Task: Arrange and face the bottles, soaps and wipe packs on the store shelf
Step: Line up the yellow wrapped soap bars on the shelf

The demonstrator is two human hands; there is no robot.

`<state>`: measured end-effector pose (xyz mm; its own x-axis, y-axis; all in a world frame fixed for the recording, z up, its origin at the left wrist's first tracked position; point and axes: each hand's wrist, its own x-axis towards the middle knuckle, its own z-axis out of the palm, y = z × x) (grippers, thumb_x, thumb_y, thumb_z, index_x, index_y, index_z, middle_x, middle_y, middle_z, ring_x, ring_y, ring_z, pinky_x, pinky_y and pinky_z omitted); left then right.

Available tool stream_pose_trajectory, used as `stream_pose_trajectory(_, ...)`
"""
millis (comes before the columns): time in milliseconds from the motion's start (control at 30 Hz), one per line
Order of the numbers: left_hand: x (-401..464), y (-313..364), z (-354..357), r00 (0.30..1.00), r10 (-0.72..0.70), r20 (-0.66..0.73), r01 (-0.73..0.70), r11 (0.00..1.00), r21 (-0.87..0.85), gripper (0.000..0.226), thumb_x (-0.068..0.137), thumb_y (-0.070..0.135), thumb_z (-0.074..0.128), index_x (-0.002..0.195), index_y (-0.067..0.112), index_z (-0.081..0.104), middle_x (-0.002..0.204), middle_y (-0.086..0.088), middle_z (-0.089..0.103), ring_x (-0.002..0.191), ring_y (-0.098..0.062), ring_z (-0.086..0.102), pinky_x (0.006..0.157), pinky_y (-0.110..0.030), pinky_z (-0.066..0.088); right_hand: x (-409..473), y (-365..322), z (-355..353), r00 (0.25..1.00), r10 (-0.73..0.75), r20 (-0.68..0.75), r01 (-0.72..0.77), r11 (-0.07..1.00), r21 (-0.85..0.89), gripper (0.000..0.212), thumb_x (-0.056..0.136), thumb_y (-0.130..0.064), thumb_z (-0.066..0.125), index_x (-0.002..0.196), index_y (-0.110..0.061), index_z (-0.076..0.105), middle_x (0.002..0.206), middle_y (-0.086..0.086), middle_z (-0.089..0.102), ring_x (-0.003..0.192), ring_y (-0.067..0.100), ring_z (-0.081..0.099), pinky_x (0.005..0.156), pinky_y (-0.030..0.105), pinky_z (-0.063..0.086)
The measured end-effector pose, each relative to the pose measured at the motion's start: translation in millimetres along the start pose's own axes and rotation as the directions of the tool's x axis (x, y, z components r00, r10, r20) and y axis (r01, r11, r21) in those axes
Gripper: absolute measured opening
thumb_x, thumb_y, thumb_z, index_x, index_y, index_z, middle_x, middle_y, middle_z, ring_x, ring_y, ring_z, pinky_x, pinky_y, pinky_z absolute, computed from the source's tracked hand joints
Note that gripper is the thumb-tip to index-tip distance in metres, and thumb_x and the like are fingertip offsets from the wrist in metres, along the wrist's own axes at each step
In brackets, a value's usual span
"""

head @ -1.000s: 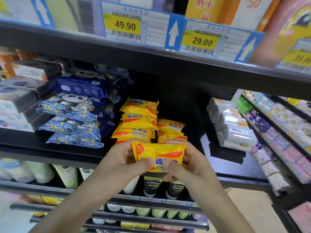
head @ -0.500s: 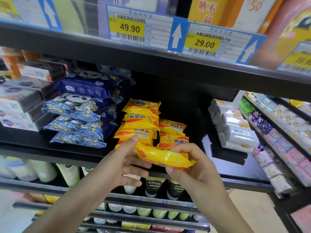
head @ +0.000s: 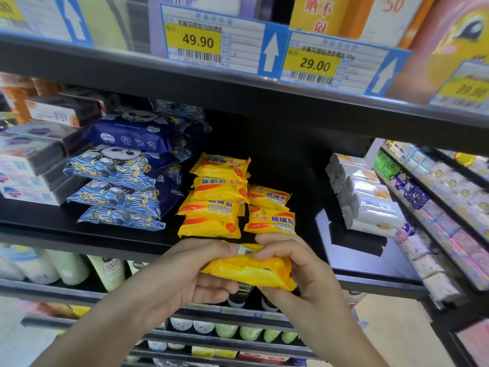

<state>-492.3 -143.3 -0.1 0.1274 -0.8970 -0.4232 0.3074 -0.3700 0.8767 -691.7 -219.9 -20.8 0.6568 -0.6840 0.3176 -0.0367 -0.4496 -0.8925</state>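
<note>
Lying between both hands [head: 182,276], gripped, just below the shelf [head: 79,234]: yellow soap [head: 248,271].

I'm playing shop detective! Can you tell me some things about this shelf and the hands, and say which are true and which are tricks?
1. Both hands hold one yellow soap. True: the left hand and right hand grip it together.
2. The held soap rests on the shelf. False: it is in the air, in front of the shelf edge.
3. Blue wipe packs are stacked left of the soap stacks. True.
4. The price tag above the soaps says 19.90. False: it says 49.90.
5. White packs sit right of the soaps. True.
</note>
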Motion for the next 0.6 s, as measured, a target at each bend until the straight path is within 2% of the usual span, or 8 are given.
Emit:
stream_pose_trajectory(133,3.6,-3.9,-2.7,0.998,0.047,-0.043,-0.046,0.998,0.031,0.031,0.084,0.023,0.079,0.111,0.008,0.075,0.087,-0.013,0.077,0.069,-0.021,0.074,0.057,-0.025,0.06,-2.5,4.0,-2.8,0.995,0.08,-0.052,-0.078,0.996,0.03,0.065,0.089,0.003,0.075,0.137,-0.038,0.055,0.14,-0.005,0.059,0.116,0.025,0.066,0.092,0.038,0.057)
stream_pose_trajectory(200,2.6,-4.4,-5.1,0.995,0.089,-0.046,-0.086,0.994,0.073,0.031,0.079,0.026,0.085,0.108,0.018,0.079,0.101,-0.008,0.08,0.082,-0.02,0.077,0.06,-0.026,0.06,-2.0,7.3,-5.3,0.985,0.124,-0.116,-0.122,0.992,0.025,0.068,0.093,0.01,0.066,0.132,-0.044,0.056,0.138,-0.009,0.06,0.107,0.025,0.069,0.089,0.043,0.058)
stream_pose_trajectory(267,3.5,-4.5,-5.5,0.99,0.132,-0.057,-0.125,0.986,0.112,0.033,0.077,0.029,0.087,0.109,0.024,0.079,0.107,-0.003,0.079,0.092,-0.017,0.076,0.065,-0.027,0.06,-0.1,7.3,-8.8,0.971,0.174,-0.162,-0.168,0.985,0.05,0.068,0.096,0.013,0.056,0.125,-0.048,0.06,0.132,-0.01,0.064,0.101,0.024,0.07,0.083,0.044,0.059)
stream_pose_trajectory(367,3.7,-4.6,-2.7,0.98,0.186,-0.069,-0.175,0.974,0.144,0.023,0.088,0.025,0.076,0.111,0.025,0.075,0.104,0.001,0.08,0.095,-0.015,0.075,0.069,-0.029,0.06,3.2,5.3,-14.4,0.947,0.262,-0.187,-0.229,0.956,0.181,0.043,0.102,-0.004,0.056,0.116,-0.044,0.067,0.119,-0.006,0.072,0.099,0.022,0.072,0.078,0.034,0.059)
stream_pose_trajectory(433,3.5,-4.7,-0.5,0.973,0.216,-0.08,-0.202,0.967,0.156,0.022,0.091,0.022,0.072,0.113,0.025,0.073,0.105,0.003,0.08,0.095,-0.013,0.076,0.07,-0.029,0.061,5.5,5.8,-17.2,0.934,0.317,-0.164,-0.274,0.931,0.239,0.022,0.102,-0.025,0.06,0.115,-0.04,0.069,0.117,-0.001,0.074,0.103,0.027,0.072,0.085,0.041,0.062)
stream_pose_trajectory(467,3.0,-4.4,0.4,0.968,0.234,-0.085,-0.218,0.962,0.166,0.023,0.092,0.021,0.072,0.114,0.025,0.072,0.105,0.004,0.08,0.095,-0.014,0.076,0.071,-0.029,0.061,5.9,5.6,-18.3,0.931,0.337,-0.142,-0.295,0.922,0.252,0.018,0.1,-0.035,0.064,0.116,-0.039,0.069,0.118,0.002,0.074,0.105,0.03,0.072,0.088,0.048,0.061)
stream_pose_trajectory(533,2.6,-3.8,1.3,0.961,0.261,-0.088,-0.242,0.953,0.183,0.024,0.091,0.021,0.073,0.114,0.027,0.07,0.106,0.004,0.079,0.097,-0.015,0.076,0.074,-0.03,0.061,6.9,2.6,-19.1,0.928,0.356,-0.106,-0.318,0.91,0.266,0.026,0.093,-0.049,0.069,0.116,-0.038,0.07,0.118,0.004,0.074,0.106,0.033,0.071,0.089,0.05,0.061)
stream_pose_trajectory(600,2.6,-4.3,1.1,0.955,0.287,-0.074,-0.269,0.944,0.192,0.026,0.089,0.023,0.075,0.113,0.029,0.071,0.105,0.004,0.079,0.098,-0.016,0.076,0.076,-0.032,0.062,7.4,-1.1,-18.7,0.927,0.368,-0.075,-0.336,0.902,0.271,0.035,0.083,-0.054,0.068,0.114,-0.04,0.071,0.113,0.001,0.074,0.102,0.03,0.071,0.084,0.041,0.063)
